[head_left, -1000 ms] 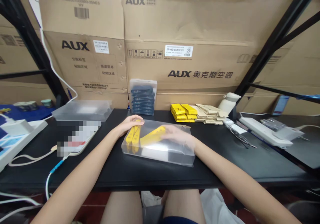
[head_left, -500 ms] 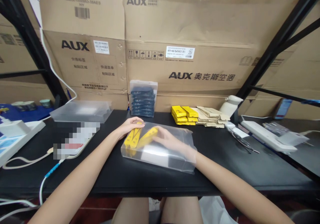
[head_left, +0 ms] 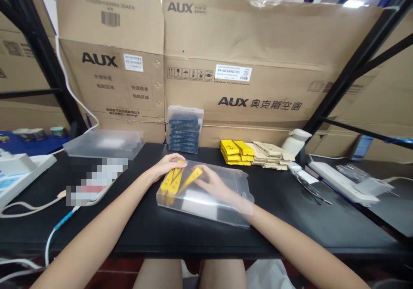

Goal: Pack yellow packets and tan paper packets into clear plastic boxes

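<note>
1. Head view: clear plastic box lies on the black worktop, right end open, flaps out.
2. Left hand: fingers closed around the box's far left corner, bracing it from outside.
3. Right hand: reaches in through the open end, fingers grasping the upper end of a slanted yellow packet; exact contact partly blurred by the plastic.
4. In the box already: two yellow packets side by side at the left end, upper ends near the left hand. Slanted one is inside too but leans apart from the pair, so not lined up. Middle and right part of the box show no packets.
5. Outside the box: yellow packet stack and kraft-coloured packets beside it, toward the back; neither touched. Count per layer unclear.
6. Upright clear box at the back looks filled with dark packets. Another clear box lies at far left; no packets visible in it.
7. Judgement: filling looks partial, early stage.
</note>
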### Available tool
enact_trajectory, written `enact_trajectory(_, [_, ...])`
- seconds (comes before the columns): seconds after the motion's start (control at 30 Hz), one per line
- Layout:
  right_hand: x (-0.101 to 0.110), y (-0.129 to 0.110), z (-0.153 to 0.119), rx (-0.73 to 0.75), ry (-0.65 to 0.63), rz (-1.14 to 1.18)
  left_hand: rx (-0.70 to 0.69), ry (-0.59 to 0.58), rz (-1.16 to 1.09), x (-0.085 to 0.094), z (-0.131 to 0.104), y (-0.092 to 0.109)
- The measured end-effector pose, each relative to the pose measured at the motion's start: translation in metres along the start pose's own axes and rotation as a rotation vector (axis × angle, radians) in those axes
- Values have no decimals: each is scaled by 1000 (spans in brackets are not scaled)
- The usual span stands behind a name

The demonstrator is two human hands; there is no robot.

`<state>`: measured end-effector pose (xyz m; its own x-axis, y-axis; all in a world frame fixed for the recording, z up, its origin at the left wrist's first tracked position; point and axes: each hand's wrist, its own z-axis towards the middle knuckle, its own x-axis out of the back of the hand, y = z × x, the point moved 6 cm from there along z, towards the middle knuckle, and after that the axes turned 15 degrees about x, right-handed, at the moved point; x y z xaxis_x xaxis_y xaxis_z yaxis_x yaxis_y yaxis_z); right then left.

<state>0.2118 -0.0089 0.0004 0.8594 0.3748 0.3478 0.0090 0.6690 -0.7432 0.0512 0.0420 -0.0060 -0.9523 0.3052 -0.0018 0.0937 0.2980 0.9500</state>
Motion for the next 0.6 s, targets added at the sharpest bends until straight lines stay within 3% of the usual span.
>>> enact_trajectory(0.37, [7, 1, -16, -82, -14, -117, -75, -95, 106, -29, -5, -4])
enact_trajectory(0.6, [2, -6, -10, -69, -38, -228, -41, -132, 61, -29, 0, -8])
